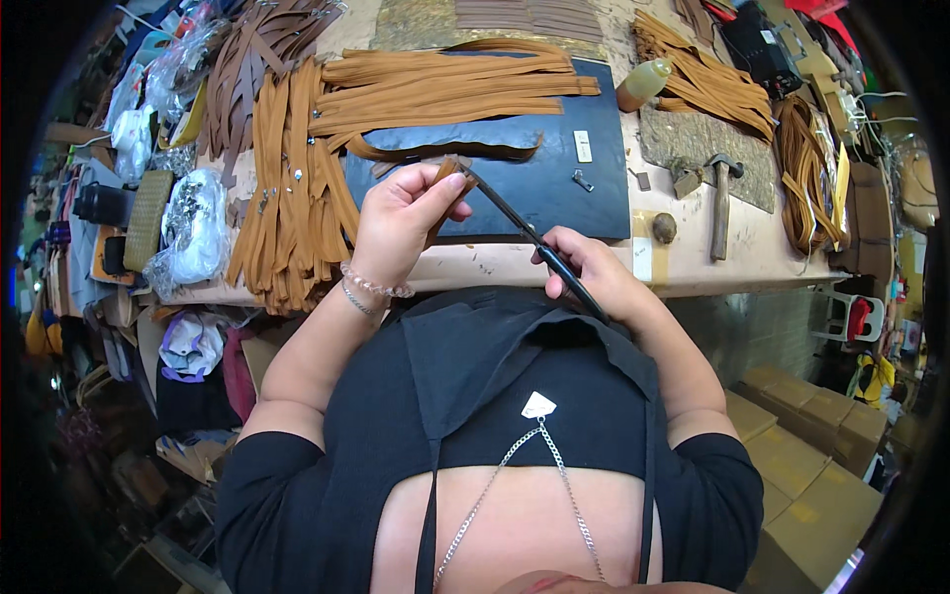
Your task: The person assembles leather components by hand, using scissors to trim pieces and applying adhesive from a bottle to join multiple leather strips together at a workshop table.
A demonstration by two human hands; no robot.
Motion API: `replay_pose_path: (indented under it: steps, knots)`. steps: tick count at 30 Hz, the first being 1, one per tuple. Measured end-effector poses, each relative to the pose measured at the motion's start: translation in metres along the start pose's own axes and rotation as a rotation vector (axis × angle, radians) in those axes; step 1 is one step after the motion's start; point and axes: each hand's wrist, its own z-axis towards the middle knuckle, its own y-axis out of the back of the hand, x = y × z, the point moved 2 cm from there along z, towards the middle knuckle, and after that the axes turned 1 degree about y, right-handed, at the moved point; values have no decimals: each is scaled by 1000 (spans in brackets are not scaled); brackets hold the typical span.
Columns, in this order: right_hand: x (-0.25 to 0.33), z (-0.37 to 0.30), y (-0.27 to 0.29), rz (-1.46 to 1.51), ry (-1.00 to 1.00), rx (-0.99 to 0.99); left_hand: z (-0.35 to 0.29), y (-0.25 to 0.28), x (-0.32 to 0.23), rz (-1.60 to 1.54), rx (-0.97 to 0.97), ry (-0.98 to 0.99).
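One brown strip (450, 167) is pinched in the left hand (404, 215), thumb against fingers; right of it, the right hand (592, 267) curls round a long dark tool (510, 213), tip beside the strip — a slip could jab that thumb, so close by.

Above the near edge of the black mat (594, 213), the left hand (408, 213) is pinching a brown strip (450, 170), and the right hand (592, 269) is gripping a long black tool (513, 217), its tip pointing at the strip. Tan zipper tapes (435, 94) are covering the mat's far edge. A bottle (643, 84) is sitting beside its far right corner. A hammer (721, 213) is lying with its handle pointing toward the worktop's (475, 265) near edge.
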Motion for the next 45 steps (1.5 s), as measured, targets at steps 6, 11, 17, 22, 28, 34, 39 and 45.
replay_pose_path:
  steps: [6,11,17,22,28,34,39,45]
  knots:
    - [11,-4,-1,77,-31,-36,1,-2,1,-53,33,-83]
    - [4,-3,0,-83,45,-59,1,-3,0,-90,47,-38]
    - [4,-5,0,-19,6,-42,0,-4,4,-92,50,-45]
    - [10,-9,0,-15,-62,-71,1,-3,9,-82,57,-25]
    - [-10,-11,-1,102,-64,-67,4,9,12,30,109,64]
    - [-15,-11,8,-53,1,2,0,9,21,-14,170,90]
    - [-5,-5,-1,-57,-38,60,-1,1,26,-41,216,60]
    - [-9,-2,-7,85,-108,39,1,2,32,21,215,32]
